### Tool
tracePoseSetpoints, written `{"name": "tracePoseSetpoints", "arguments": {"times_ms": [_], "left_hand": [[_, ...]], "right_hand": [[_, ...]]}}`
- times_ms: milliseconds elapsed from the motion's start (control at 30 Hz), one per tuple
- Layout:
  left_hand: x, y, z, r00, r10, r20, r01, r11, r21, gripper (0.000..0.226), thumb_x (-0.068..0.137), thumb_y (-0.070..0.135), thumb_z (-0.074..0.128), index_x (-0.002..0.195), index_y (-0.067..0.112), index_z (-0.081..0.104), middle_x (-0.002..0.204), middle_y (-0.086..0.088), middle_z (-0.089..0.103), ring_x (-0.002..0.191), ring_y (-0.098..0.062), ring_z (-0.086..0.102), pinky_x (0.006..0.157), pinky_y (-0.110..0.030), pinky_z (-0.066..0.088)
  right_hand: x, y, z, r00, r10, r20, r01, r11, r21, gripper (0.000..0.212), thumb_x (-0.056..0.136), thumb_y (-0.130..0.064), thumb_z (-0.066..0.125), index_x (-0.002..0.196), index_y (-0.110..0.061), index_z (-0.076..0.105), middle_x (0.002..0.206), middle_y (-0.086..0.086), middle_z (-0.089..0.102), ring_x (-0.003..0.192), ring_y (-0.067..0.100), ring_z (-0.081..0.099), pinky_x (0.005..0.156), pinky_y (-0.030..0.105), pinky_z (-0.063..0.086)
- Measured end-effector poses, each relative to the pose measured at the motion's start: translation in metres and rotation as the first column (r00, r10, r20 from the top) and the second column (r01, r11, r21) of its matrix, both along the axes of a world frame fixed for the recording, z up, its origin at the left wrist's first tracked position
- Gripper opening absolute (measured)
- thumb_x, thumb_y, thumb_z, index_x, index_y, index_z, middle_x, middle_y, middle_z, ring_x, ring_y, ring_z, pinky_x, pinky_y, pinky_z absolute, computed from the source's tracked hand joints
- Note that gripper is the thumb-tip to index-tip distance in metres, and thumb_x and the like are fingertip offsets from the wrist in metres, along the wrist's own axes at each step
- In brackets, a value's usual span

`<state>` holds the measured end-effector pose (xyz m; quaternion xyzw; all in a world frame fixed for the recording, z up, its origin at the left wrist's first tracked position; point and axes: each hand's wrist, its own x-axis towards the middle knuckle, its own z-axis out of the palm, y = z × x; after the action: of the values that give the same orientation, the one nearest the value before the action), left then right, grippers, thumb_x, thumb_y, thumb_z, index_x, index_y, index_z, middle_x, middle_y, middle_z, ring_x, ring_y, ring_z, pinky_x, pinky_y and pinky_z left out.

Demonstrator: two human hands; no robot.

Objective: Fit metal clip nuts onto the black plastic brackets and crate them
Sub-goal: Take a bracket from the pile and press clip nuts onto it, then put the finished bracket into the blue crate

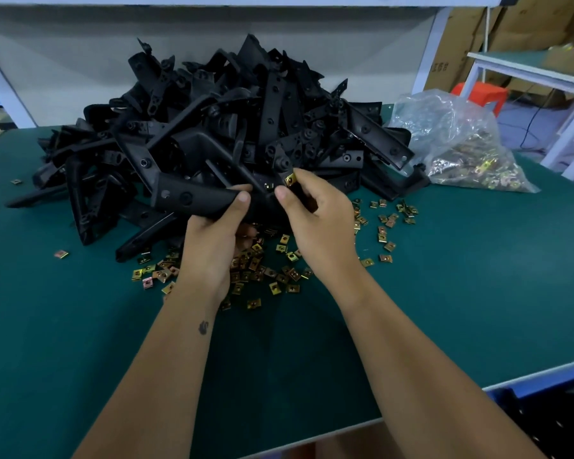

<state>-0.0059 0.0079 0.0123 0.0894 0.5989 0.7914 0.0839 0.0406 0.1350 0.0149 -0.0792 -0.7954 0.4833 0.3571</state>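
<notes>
Fitting step: her left hand (212,233) grips the black bracket (193,197) before the pile at twelve o'clock, while the right hand (312,213) pinches a clip nut (290,179) onto its tab; probably half-seated, needing a firm push.

Both forearms are bare from the lower edge of the view up to the wrists, with no sleeve, glove, watch or ring on either. The left hand (212,240) and the right hand (315,223) have short, unpainted fingernails. A small dark tattoo (203,327), a rounded blot with a thin curl at its top, marks the left forearm below the wrist.
</notes>
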Motion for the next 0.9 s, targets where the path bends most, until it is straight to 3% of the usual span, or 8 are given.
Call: {"name": "tracePoseSetpoints", "arguments": {"times_ms": [167,267,333,467,600,733,800,900], "left_hand": [[0.005,0.004,0.006,0.999,0.031,0.013,-0.032,0.996,0.082,0.012,0.097,0.018,0.063,0.105,0.015,0.071,0.082,0.007,0.072,0.057,-0.007,0.058,0.052,-0.018,0.048],[0.017,0.023,0.020,0.996,0.051,0.076,-0.065,0.979,0.193,0.006,0.096,0.017,0.065,0.099,0.013,0.068,0.074,0.006,0.071,0.054,-0.007,0.059,0.050,-0.017,0.049],[0.030,0.048,0.029,0.994,0.046,0.103,-0.071,0.965,0.254,0.003,0.096,0.017,0.065,0.094,0.014,0.065,0.066,0.007,0.068,0.050,-0.006,0.057,0.047,-0.018,0.047],[0.086,0.117,0.035,0.984,-0.117,0.133,0.078,0.959,0.272,0.011,0.097,0.017,0.062,0.087,0.014,0.058,0.053,0.008,0.058,0.041,-0.004,0.047,0.039,-0.018,0.038],[0.172,0.175,0.017,0.904,-0.413,0.115,0.386,0.901,0.199,0.011,0.097,0.011,0.061,0.087,0.013,0.057,0.061,0.002,0.060,0.041,-0.008,0.048,0.038,-0.020,0.036],[0.238,0.212,-0.001,0.859,-0.510,-0.049,0.512,0.849,0.129,0.020,0.093,0.006,0.064,0.097,0.020,0.050,0.061,0.010,0.063,0.040,-0.008,0.052,0.038,-0.020,0.039],[0.265,0.229,-0.010,0.772,-0.633,-0.051,0.635,0.772,0.029,0.022,0.093,0.003,0.063,0.095,0.022,0.051,0.064,0.007,0.066,0.040,-0.011,0.056,0.038,-0.019,0.042],[0.298,0.250,-0.022,0.501,-0.855,0.132,0.865,0.487,-0.122,0.023,0.096,0.000,0.058,0.100,0.022,0.052,0.087,-0.005,0.063,0.046,-0.012,0.063,0.043,-0.021,0.050]], "right_hand": [[0.006,0.003,0.007,0.998,0.048,0.038,-0.043,0.991,-0.127,0.044,0.092,-0.030,0.066,0.135,-0.026,0.059,0.125,-0.017,0.063,0.106,-0.023,0.049,0.094,0.001,0.036],[0.022,0.010,0.014,0.993,0.111,-0.031,-0.113,0.890,-0.443,0.053,0.087,-0.025,0.073,0.137,-0.028,0.055,0.098,-0.019,0.067,0.100,-0.005,0.061,0.094,0.016,0.048],[0.040,0.020,0.014,0.984,0.106,-0.144,-0.172,0.775,-0.608,0.057,0.085,-0.018,0.075,0.137,-0.022,0.053,0.100,-0.013,0.073,0.105,0.005,0.066,0.093,0.024,0.052],[0.100,0.041,0.010,0.945,-0.138,-0.298,-0.147,0.632,-0.760,0.032,0.087,-0.001,0.068,0.118,-0.006,0.064,0.108,0.010,0.073,0.099,0.022,0.067,0.092,0.039,0.051],[0.191,0.087,-0.006,0.827,-0.495,-0.265,0.050,0.536,-0.843,0.017,0.092,0.002,0.059,0.101,-0.008,0.069,0.090,0.004,0.073,0.078,0.015,0.065,0.069,0.026,0.051],[0.297,0.127,-0.030,0.683,-0.707,-0.184,0.197,0.422,-0.885,0.020,0.093,0.002,0.056,0.098,-0.012,0.069,0.085,0.000,0.073,0.068,0.009,0.065,0.058,0.021,0.048],[0.345,0.140,-0.046,0.640,-0.762,-0.103,0.284,0.359,-0.889,0.020,0.094,0.001,0.056,0.093,-0.014,0.069,0.075,-0.005,0.070,0.061,0.006,0.061,0.055,0.019,0.046],[0.408,0.160,-0.065,0.593,-0.800,0.089,0.431,0.223,-0.874,0.019,0.094,-0.001,0.059,0.088,-0.016,0.068,0.072,-0.006,0.069,0.060,0.007,0.058,0.055,0.020,0.045]]}}
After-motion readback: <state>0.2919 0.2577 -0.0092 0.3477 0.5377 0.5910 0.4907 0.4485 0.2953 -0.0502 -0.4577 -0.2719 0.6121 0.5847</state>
